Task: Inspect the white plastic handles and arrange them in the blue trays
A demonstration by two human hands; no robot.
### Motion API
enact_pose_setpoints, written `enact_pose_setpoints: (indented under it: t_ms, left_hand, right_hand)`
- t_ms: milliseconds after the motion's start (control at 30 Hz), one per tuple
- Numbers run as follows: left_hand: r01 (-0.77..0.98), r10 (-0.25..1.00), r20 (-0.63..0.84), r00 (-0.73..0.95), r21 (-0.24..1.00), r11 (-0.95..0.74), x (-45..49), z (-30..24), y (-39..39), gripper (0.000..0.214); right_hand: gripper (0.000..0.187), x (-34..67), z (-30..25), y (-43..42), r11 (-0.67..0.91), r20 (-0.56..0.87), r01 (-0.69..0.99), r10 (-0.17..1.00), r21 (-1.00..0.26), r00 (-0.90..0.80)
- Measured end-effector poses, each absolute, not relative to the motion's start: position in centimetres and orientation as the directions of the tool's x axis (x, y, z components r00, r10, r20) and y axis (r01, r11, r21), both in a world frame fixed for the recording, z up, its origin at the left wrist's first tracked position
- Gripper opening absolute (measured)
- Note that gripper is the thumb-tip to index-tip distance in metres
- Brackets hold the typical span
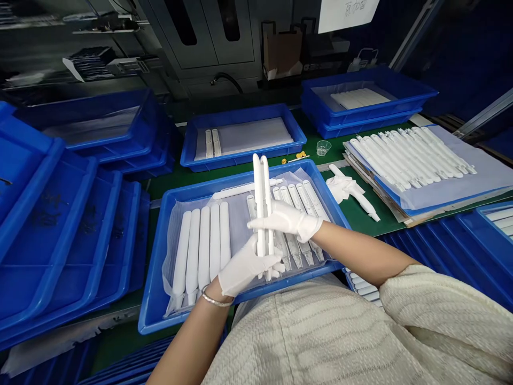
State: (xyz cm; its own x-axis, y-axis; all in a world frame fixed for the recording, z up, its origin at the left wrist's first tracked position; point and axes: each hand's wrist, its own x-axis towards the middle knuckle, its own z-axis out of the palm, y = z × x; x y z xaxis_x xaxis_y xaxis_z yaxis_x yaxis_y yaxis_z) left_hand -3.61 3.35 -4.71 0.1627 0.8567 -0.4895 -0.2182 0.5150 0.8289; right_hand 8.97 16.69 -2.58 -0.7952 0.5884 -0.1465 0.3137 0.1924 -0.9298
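Both my hands wear white gloves. My left hand (pixel 244 266) is closed around the lower ends of two long white plastic pieces (pixel 261 182) held upright side by side. My right hand (pixel 290 218) pinches the same pair at mid-length. They hover over a blue tray (pixel 160 299) lined with a white sheet. Several white pieces (pixel 202 246) lie in a row on the tray's left. Several more with toothed ends (pixel 298 224) lie on its right.
Stacked blue trays (pixel 60 235) sit at the left. Another blue tray (pixel 244 136) with two pieces lies behind. A board (pixel 460 184) with several white pieces is at right, beside a loose glove (pixel 344 187) and a small clear cup (pixel 323 147).
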Motion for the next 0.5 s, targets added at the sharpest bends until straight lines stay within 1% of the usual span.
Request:
enact_pose_setpoints:
  t_ms: [67, 233, 300, 400, 500]
  left_hand:
    - [-0.240, 0.842, -0.503, 0.197, 0.808, 0.539, -3.6, -4.8, 2.8, 0.063]
    - [-0.176, 0.802, -0.524, 0.288, 0.794, 0.582, -3.5, -4.6, 1.9, 0.058]
    - [-0.159, 0.783, -0.537, 0.314, 0.783, 0.601, -3.4, -4.4, 1.7, 0.056]
    - [-0.164, 0.771, -0.546, 0.327, 0.771, 0.615, -3.5, -4.2, 1.3, 0.055]
    - [-0.178, 0.774, -0.549, 0.315, 0.767, 0.617, -3.7, -4.2, 1.1, 0.057]
  right_hand:
    - [0.047, 8.9, -1.5, 18.4, 0.183, -0.102, 0.297, 0.672, -0.937, -0.734]
    - [0.049, 8.8, 0.2, 22.8, 0.098, -0.043, 0.222, 0.830, -0.970, -0.556]
    - [0.050, 8.8, 0.3, 24.4, 0.067, -0.036, 0.189, 0.869, -0.980, -0.494]
    - [0.051, 8.9, -0.1, 26.1, -0.019, -0.080, 0.148, 0.905, -0.989, -0.419]
    - [0.053, 9.2, -0.8, 25.9, -0.090, -0.083, 0.001, 0.917, -0.996, -0.391]
